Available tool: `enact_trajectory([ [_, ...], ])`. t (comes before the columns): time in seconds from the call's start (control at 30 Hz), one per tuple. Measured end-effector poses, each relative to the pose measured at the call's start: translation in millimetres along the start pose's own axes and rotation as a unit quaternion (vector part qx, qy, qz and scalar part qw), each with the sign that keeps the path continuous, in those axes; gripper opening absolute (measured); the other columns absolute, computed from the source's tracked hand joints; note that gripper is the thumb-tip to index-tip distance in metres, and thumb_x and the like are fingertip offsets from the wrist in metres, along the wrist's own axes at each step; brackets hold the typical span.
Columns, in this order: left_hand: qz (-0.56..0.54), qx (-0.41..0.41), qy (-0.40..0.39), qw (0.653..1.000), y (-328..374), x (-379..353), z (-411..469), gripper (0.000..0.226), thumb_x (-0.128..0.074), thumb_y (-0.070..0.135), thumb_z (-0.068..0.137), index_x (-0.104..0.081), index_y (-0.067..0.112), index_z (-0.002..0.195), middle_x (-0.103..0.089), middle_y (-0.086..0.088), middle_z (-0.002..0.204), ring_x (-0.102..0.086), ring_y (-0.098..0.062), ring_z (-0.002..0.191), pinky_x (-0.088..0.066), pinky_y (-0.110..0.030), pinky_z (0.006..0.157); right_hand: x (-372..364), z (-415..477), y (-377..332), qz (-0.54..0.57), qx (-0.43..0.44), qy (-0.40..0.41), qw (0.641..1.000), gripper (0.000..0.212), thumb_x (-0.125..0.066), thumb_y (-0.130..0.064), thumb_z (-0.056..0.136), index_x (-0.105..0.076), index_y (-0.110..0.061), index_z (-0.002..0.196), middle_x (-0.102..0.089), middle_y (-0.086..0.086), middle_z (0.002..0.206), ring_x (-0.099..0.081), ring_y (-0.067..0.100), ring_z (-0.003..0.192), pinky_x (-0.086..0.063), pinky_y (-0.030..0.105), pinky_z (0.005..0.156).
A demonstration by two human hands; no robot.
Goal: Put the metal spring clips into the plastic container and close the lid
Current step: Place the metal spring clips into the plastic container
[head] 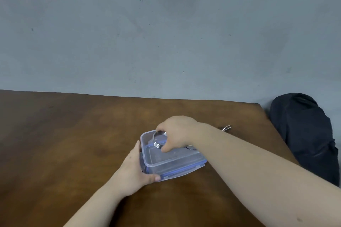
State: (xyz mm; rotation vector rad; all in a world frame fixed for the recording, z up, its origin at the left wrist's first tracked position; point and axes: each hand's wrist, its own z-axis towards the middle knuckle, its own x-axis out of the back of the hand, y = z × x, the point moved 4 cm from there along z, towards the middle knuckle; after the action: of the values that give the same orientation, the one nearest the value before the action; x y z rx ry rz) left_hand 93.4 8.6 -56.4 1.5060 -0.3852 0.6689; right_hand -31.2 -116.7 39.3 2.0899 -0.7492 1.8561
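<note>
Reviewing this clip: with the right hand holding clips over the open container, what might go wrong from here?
1. The right hand holds the spring clips near the container's far rim; released there, they might catch the rim and spill onto the table.
2. More clips lie behind the right forearm, partly hidden, and could be missed.
3. The left hand steadies one end only; the container may slide.
</note>
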Motion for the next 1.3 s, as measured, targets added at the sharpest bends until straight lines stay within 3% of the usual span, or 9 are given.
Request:
enact_trajectory([
  [0.2, 0.067, -0.029, -0.002, 0.997, 4.3, -6.4, 7.0, 0.103, -0.083, 0.064, 0.058, -0.026, 0.052, 0.144, -0.057, 0.031, 0.131, -0.050, 0.002, 0.123, -0.031, -0.057, 0.113, -41.5, 16.5, -2.6, -0.028, 0.016, -0.093, 0.995, 0.058, -0.078, -0.048, 0.072, -0.062, -0.036, 0.126, -0.067, -0.008, 0.100, -0.062, 0.021, 0.090, -0.054, 0.036, 0.070],
  [0.4, 0.107, -0.009, -0.026, 0.994, -1.2, -9.8, 20.8, 0.111, -0.079, 0.058, 0.061, -0.011, 0.054, 0.148, -0.045, 0.029, 0.145, -0.036, 0.000, 0.140, -0.005, -0.050, 0.124, -37.0, 9.7, 2.5, 0.011, 0.032, -0.086, 0.996, 0.031, -0.077, -0.049, 0.077, -0.063, -0.037, 0.101, -0.070, -0.008, 0.093, -0.062, 0.016, 0.078, -0.049, 0.035, 0.062],
  [0.47, 0.106, -0.014, -0.035, 0.994, -1.8, -10.3, 25.3, 0.113, -0.081, 0.054, 0.060, -0.009, 0.056, 0.148, -0.044, 0.032, 0.143, -0.034, 0.004, 0.138, -0.004, -0.048, 0.124, -21.2, 1.7, 23.1, 0.091, 0.016, -0.029, 0.995, 0.017, -0.071, -0.042, 0.085, -0.066, -0.037, 0.101, -0.073, -0.009, 0.098, -0.064, 0.012, 0.076, -0.054, 0.036, 0.072],
  [0.63, 0.113, -0.033, -0.031, 0.993, 0.3, -11.7, 30.2, 0.114, -0.081, 0.054, 0.061, -0.009, 0.054, 0.149, -0.047, 0.033, 0.138, -0.034, 0.007, 0.135, -0.002, -0.041, 0.122, 7.7, -43.9, 132.1, 0.207, -0.125, 0.220, 0.945, 0.048, -0.052, 0.005, 0.086, -0.074, -0.024, 0.118, -0.073, -0.004, 0.104, -0.064, 0.015, 0.095, -0.051, 0.033, 0.092],
  [0.73, 0.118, -0.034, -0.030, 0.992, 2.1, -13.3, 33.3, 0.112, -0.079, 0.053, 0.060, -0.011, 0.055, 0.148, -0.049, 0.032, 0.136, -0.036, 0.006, 0.134, -0.002, -0.041, 0.122, -15.2, -64.4, 174.1, 0.131, -0.171, 0.089, 0.972, 0.065, -0.055, 0.008, 0.082, -0.062, -0.025, 0.138, -0.063, -0.001, 0.133, -0.050, 0.021, 0.127, -0.040, 0.032, 0.107],
  [0.83, 0.116, -0.029, -0.037, 0.992, 3.7, -14.2, 36.4, 0.107, -0.079, 0.053, 0.058, -0.016, 0.056, 0.145, -0.052, 0.029, 0.134, -0.040, 0.004, 0.132, -0.002, -0.042, 0.123, -39.6, -72.1, 179.9, 0.079, -0.151, -0.038, 0.985, 0.072, -0.074, -0.017, 0.080, -0.050, -0.034, 0.146, -0.053, -0.005, 0.145, -0.041, 0.021, 0.137, -0.033, 0.042, 0.115],
  [1.03, 0.128, -0.021, -0.051, 0.990, 2.8, -16.0, 37.4, 0.090, -0.077, 0.053, 0.059, -0.019, 0.072, 0.125, -0.045, 0.035, 0.130, -0.034, 0.014, 0.123, 0.000, -0.041, 0.124, -51.5, -66.0, 183.4, 0.034, -0.165, -0.037, 0.985, 0.059, -0.078, -0.042, 0.081, -0.052, -0.036, 0.134, -0.063, -0.008, 0.132, -0.044, 0.023, 0.139, 0.003, 0.062, 0.123],
  [1.2, 0.135, -0.017, -0.069, 0.988, 5.4, -17.6, 40.1, 0.093, -0.075, 0.055, 0.057, -0.008, 0.087, 0.113, -0.034, 0.041, 0.132, -0.030, 0.004, 0.133, 0.006, -0.040, 0.121, -41.2, -89.5, 194.2, 0.119, -0.234, 0.035, 0.964, 0.059, -0.085, -0.049, 0.070, -0.053, -0.033, 0.117, -0.066, -0.012, 0.109, -0.060, 0.017, 0.105, -0.018, 0.053, 0.121],
  [1.3, 0.122, -0.016, -0.082, 0.989, 10.3, -23.9, 44.7, 0.088, -0.075, 0.054, 0.058, -0.016, 0.079, 0.118, -0.036, 0.038, 0.137, -0.026, 0.005, 0.139, 0.011, -0.041, 0.121, -1.9, -108.4, 181.9, 0.199, -0.250, 0.143, 0.937, 0.062, -0.092, -0.044, 0.064, -0.057, -0.032, 0.113, -0.065, -0.014, 0.104, -0.061, 0.009, 0.093, -0.049, 0.029, 0.084],
])
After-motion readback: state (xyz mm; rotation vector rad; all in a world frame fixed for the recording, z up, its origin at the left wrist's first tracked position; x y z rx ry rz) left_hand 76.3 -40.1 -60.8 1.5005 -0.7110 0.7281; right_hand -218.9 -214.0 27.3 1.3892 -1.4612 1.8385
